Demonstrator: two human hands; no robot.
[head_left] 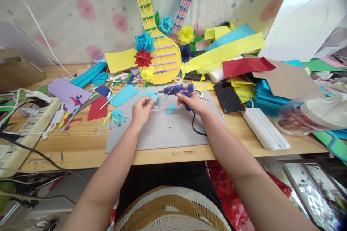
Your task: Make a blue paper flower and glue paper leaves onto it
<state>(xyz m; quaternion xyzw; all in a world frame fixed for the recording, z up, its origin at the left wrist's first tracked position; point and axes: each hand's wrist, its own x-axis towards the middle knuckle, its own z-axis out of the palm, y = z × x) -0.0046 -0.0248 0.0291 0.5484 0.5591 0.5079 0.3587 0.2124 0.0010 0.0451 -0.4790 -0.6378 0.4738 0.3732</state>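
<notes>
My right hand (191,101) is closed round the handle of a blue hot glue gun (176,89), its nozzle pointing left. Just left of the nozzle, my left hand (142,110) pinches a light-blue paper flower (154,97), partly hidden by my fingers. Whether nozzle and paper touch, I cannot tell. Beneath them lies a grey cutting mat (162,133). One loose blue paper petal (171,109) rests on the mat between my hands. Cut blue paper pieces (118,116) sit left of my left hand, near a red paper sheet (97,109).
A yellow paper guitar (166,61) with paper flowers leans at the back. On the right are a phone (229,97), a white power bank (265,129) and coloured paper strips (225,52). A power strip (34,126) with cables lies at the left. The gun's black cord (194,124) crosses the mat.
</notes>
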